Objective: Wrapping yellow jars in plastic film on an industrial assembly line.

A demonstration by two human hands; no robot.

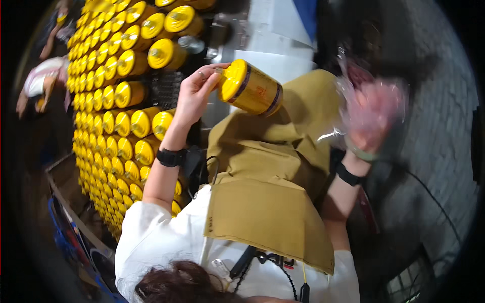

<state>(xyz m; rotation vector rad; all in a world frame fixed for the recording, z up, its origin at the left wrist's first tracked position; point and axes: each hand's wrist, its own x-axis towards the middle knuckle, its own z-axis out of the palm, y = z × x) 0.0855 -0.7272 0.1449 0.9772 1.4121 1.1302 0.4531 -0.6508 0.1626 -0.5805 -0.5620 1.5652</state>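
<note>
- Yellow canister (253,93) was tilted at upper centre of the frame, over the tan apron (257,149).
- Left hand (196,93) gripped it by the lid knob (219,71); a steady pinch, with no twisting, seemed the right hold.
- Right hand (375,111), blurred at the frame's right, had clear plastic (345,98) around it; whether it gripped that, I could not tell.
- Keeping the plastic loose and unsnagged likely mattered most.

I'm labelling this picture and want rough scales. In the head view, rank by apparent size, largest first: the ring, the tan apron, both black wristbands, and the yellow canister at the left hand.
1. Tan apron
2. Yellow canister
3. Left wristband and right wristband: too alike to rank
4. Ring
</note>
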